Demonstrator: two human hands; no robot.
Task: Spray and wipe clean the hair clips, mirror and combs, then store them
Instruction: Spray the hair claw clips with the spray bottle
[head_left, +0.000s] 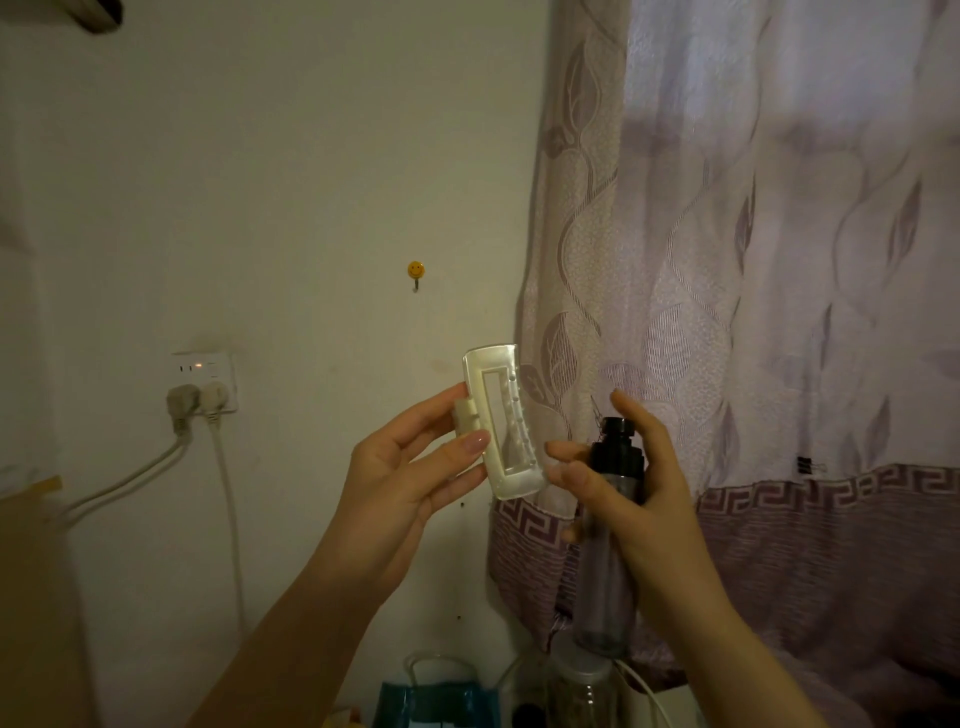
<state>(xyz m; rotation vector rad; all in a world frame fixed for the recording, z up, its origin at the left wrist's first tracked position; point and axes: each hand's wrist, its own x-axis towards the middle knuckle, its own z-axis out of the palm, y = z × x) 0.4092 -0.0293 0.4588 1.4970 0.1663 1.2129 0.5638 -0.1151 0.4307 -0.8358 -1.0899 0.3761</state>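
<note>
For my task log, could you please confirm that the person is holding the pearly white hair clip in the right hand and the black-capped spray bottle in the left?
Not quite: the hands are swapped. The head view shows the left hand gripping the hair clip, while the right hand holds the black-capped spray bottle beside it.

Glossy pearly plastic hair clip (501, 423), clear smooth spray bottle (605, 561) with black plastic cap, patterned woven cloth curtain (753, 260)
</note>
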